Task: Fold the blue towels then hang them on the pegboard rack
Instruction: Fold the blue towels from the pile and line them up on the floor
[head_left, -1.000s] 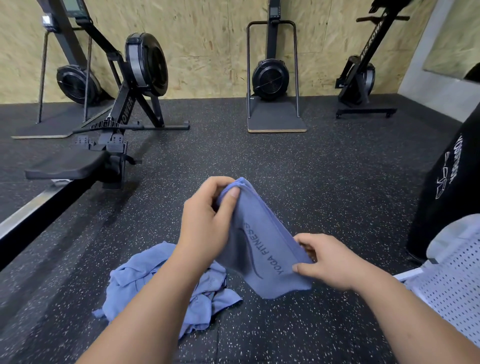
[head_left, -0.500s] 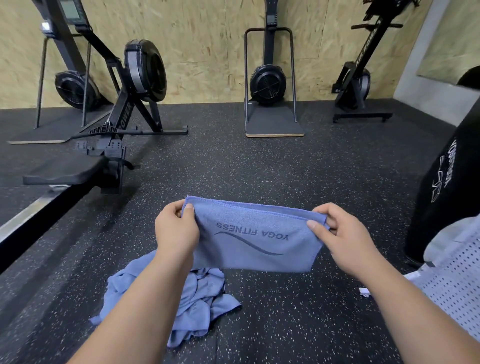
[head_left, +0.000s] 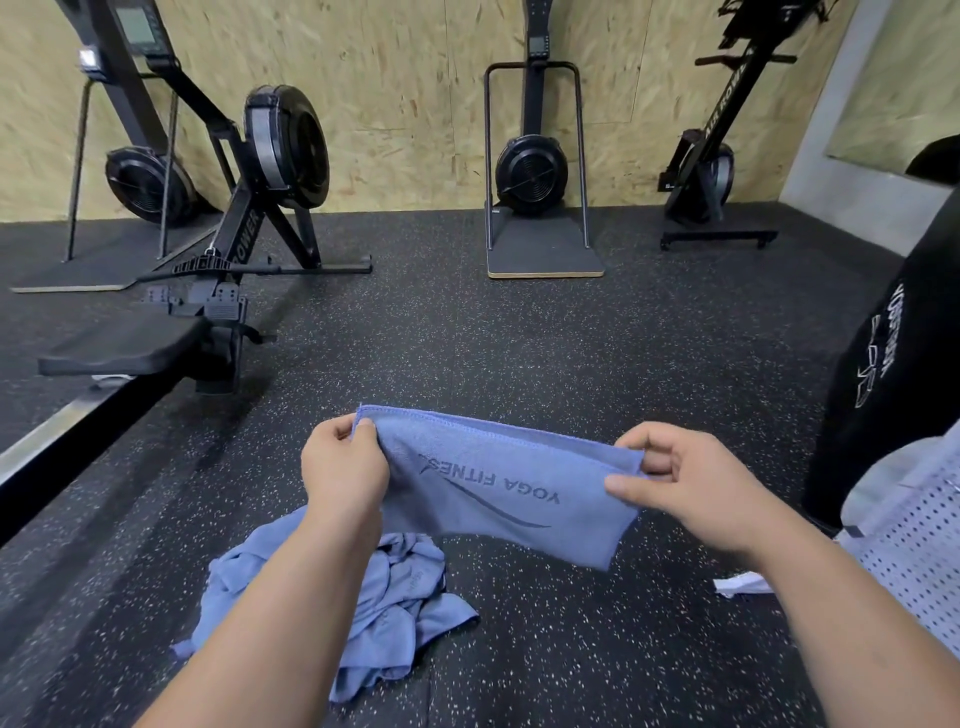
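Speckled black rubber floor (head_left: 519, 353) lies beneath a folded blue towel (head_left: 498, 493) printed YOGA FITNESS, held stretched in the air before the person. Left grip (head_left: 343, 470) pinches its upper left corner; right grip (head_left: 685, 488) pinches its right edge between thumb and fingers. Under the left forearm a crumpled heap of blue towels (head_left: 395, 613) lies on the floor. A white pegboard rack (head_left: 914, 561) shows at the right edge, and a rowing machine (head_left: 234, 249) stands at far left

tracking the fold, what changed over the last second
The left hand and right hand moved apart, drawing the blue towel from a bunched, tilted hang into a taut, nearly level strip. Both hands kept pinching its ends throughout. The crumpled towel pile stayed where it was on the floor.
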